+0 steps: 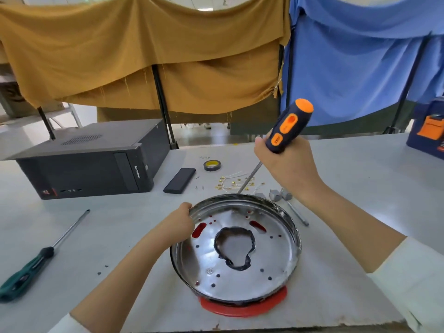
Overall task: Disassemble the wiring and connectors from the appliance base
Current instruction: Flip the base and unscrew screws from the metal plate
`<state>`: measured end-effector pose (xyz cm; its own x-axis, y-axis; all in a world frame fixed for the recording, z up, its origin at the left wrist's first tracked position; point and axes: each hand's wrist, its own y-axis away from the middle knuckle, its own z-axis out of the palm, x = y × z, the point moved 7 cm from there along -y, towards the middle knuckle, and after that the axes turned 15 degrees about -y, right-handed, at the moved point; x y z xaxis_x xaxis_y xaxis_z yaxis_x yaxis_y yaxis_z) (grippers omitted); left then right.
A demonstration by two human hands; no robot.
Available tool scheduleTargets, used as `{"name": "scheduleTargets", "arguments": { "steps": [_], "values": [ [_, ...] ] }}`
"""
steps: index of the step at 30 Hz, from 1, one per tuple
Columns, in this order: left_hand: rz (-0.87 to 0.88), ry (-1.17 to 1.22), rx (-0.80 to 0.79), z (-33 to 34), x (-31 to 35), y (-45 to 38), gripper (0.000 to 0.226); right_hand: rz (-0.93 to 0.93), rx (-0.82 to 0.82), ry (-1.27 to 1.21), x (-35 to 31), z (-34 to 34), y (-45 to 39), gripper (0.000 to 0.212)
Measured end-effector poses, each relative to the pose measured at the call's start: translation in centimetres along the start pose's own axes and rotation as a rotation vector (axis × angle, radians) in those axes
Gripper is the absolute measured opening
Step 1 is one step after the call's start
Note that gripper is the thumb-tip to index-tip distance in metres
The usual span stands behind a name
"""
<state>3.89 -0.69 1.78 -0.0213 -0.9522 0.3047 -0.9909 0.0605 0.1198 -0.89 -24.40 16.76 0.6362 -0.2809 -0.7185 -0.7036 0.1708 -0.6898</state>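
- The appliance base (pixel 240 260), a shallow round metal pan with a dark rim, sits low in the centre of the frame, tilted over a red part (pixel 242 308) beneath it. Inside it are small holes, two red slots and a ragged dark-edged opening in the middle.
- The left hand (pixel 179 222) curls its fingers over the pan's left rim and grips it.
- The right hand (pixel 286 164), centre right, is wrapped around the handle of an orange-and-black screwdriver (pixel 287 127); the shaft slants down to the pan's far rim.
- Just beyond the pan lie loose white wires with small brass connectors (pixel 234 182), and grey blocks (pixel 276 195) to their right.
- On the pale table (pixel 108 236): a green-handled screwdriver (pixel 36 258) at lower left, a black desktop computer case (pixel 93 162) at left, a flat black bar (pixel 179 180), and a tape roll (pixel 212 165).
- A blue-and-orange box (pixel 430 131) stands at the right edge.
- Mustard cloth (pixel 144 49) and blue cloth (pixel 360 56) hang across the top.
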Motion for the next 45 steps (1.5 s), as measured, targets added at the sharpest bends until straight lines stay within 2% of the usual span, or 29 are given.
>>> {"name": "scheduleTargets", "arguments": {
  "steps": [3,8,14,18,24,29,45],
  "values": [
    [0.038,0.039,0.061,-1.0,0.5,0.0,0.051,-0.006,-0.032,-0.001,-0.1,0.6,0.1,0.047],
    [0.125,0.138,0.094,-1.4,1.5,-0.9,0.036,-0.029,-0.033,0.045,-0.1,0.8,0.2,0.045],
    [0.019,0.176,0.102,-0.3,1.2,-1.2,0.037,-0.032,-0.043,0.149,0.2,0.4,-0.3,0.039],
    [-0.074,0.146,0.02,0.3,0.8,-1.0,0.023,-0.019,-0.027,0.144,1.0,0.4,-0.3,0.039],
    [0.097,0.164,0.11,-0.8,2.9,-2.0,0.053,-0.024,-0.011,0.134,1.8,0.8,-0.6,0.039],
    [0.153,-0.006,0.114,0.0,3.3,-2.6,0.034,-0.013,-0.001,0.137,2.8,1.0,-0.7,0.037],
    [0.132,-0.018,0.188,-0.1,2.9,-3.0,0.043,-0.003,0.021,0.164,3.5,0.9,-0.3,0.035]
  ]
}}
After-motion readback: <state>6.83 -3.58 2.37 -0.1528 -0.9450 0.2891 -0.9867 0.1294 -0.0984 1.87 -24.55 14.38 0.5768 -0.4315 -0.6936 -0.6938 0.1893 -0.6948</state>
